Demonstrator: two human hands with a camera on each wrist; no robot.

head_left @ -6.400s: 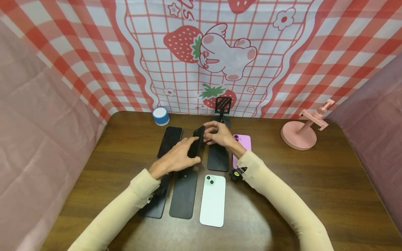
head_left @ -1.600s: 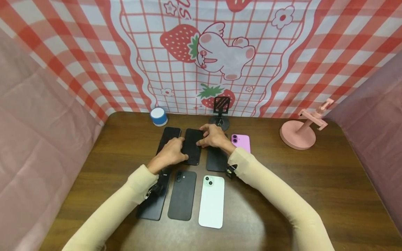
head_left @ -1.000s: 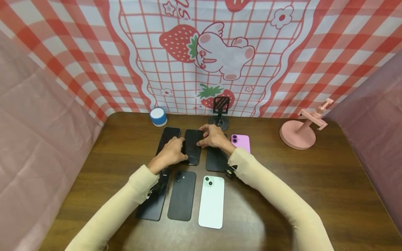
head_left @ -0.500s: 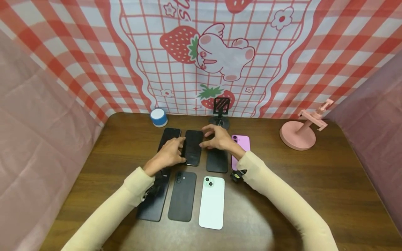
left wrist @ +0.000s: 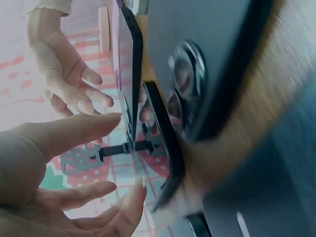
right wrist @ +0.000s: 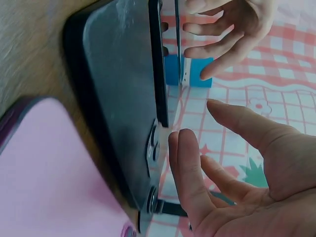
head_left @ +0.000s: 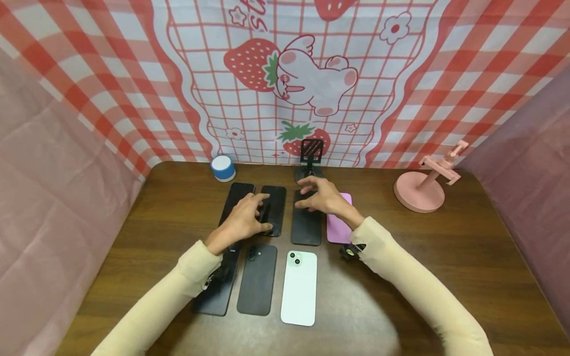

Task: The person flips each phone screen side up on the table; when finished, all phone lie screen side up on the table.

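Toward the counter's [head_left: 472, 262] near edge lie a mint phone [head_left: 299, 291] and a grey phone [head_left: 257, 284]. Farther in, a black phone [head_left: 277, 207] lies flat under the left hand [head_left: 242, 219], whose spread fingers grasp nothing. Beside it, a dark phone [head_left: 306, 227] lies under the right hand [head_left: 328, 199], its fingers parted and free. A black stand [head_left: 311, 151] rises near the far edge.

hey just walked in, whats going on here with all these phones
A person reaches over phones lying flat in two rows on a wooden table. The left hand is open above a black phone, the right hand above a dark grey phone beside the pink phone. Neither hand seems to grip anything. No phone sits on the black stand behind them.
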